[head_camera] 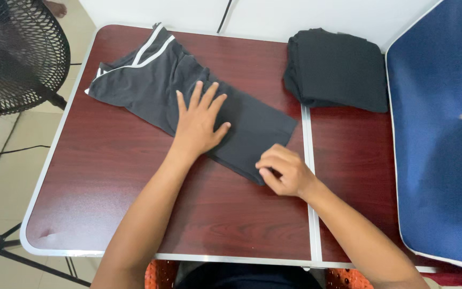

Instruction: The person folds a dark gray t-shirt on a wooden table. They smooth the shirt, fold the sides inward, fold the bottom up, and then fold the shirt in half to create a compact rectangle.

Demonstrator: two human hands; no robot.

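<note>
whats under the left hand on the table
The left hand lies flat on dark shorts with white stripes, spread on the red-brown table. The cloth beneath the palm is covered.

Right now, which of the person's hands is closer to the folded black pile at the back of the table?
The right hand. It pinches the near corner of the dark shorts, in front of the folded black pile. The left hand presses flat on the shorts, farther left.

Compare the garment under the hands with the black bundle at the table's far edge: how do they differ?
The shorts lie stretched out flat; the folded pile is compact and thick. The shorts carry white stripes; the pile is plain. The left hand presses the shorts and the right hand pinches their corner; the pile lies untouched. Both are dark fabric.
</note>
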